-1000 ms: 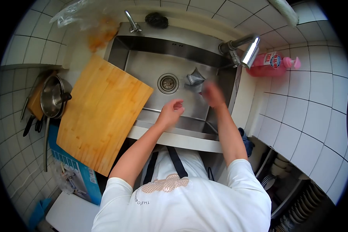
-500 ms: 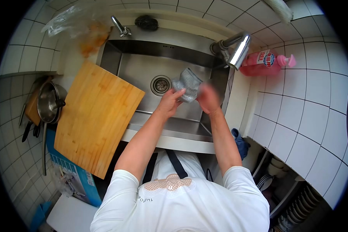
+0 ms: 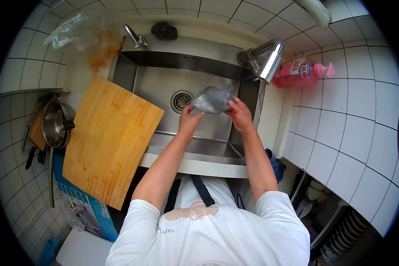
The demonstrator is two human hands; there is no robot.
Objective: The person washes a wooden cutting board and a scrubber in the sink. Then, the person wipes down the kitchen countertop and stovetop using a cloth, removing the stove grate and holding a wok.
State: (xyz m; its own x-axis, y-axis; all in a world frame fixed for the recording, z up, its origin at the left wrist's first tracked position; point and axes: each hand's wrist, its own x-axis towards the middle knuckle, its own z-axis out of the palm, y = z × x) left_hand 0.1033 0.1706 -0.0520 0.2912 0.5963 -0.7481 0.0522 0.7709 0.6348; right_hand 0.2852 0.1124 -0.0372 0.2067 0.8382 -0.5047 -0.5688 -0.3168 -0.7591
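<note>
A grey mesh dishcloth (image 3: 213, 100) is stretched between my two hands over the steel sink (image 3: 157, 82). My left hand (image 3: 189, 120) pinches its left end, close to the drain (image 3: 181, 102). At the cloth's right end, my right hand (image 3: 240, 114) grips it between thumb and fingers. The cloth looks bunched and partly folded, and its underside is hidden from me.
A wooden cutting board (image 3: 108, 142) overlaps the sink's left side. The chrome faucet (image 3: 270, 62) stands at the back right, beside a pink soap bottle (image 3: 297, 73). A smaller tap (image 3: 135, 36) and a dark scrubber (image 3: 164, 30) sit behind the basin. Left is a pan (image 3: 54, 124).
My right hand, blurred before, has settled on the cloth's right end. The cloth has gone from hanging upright to being spread sideways between both hands.
</note>
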